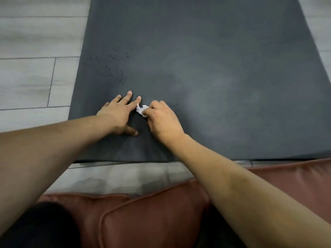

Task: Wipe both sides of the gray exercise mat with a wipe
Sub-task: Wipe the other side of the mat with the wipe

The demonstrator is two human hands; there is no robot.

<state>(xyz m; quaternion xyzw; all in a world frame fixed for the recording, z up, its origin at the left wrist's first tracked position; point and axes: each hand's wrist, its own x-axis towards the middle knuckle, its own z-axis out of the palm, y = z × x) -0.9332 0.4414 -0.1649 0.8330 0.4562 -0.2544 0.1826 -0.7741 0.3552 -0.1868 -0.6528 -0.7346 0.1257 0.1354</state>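
Note:
The gray exercise mat (pixel 206 59) lies flat on the floor and fills most of the view. Small dark droplets speckle it left of centre. My left hand (pixel 119 114) presses flat on the mat near its front edge, fingers spread and straight. Right beside it, my right hand (pixel 162 119) grips a small crumpled white wipe (pixel 141 109) against the mat surface. The wipe pokes out between my right fingers and touches my left index finger.
Light gray wood-look floor planks (pixel 35 68) run along the mat's left side and in front of it. A reddish-brown leather cushion (pixel 152 217) sits at the bottom of the view, below my arms. Something dark (pixel 41 228) shows at bottom left.

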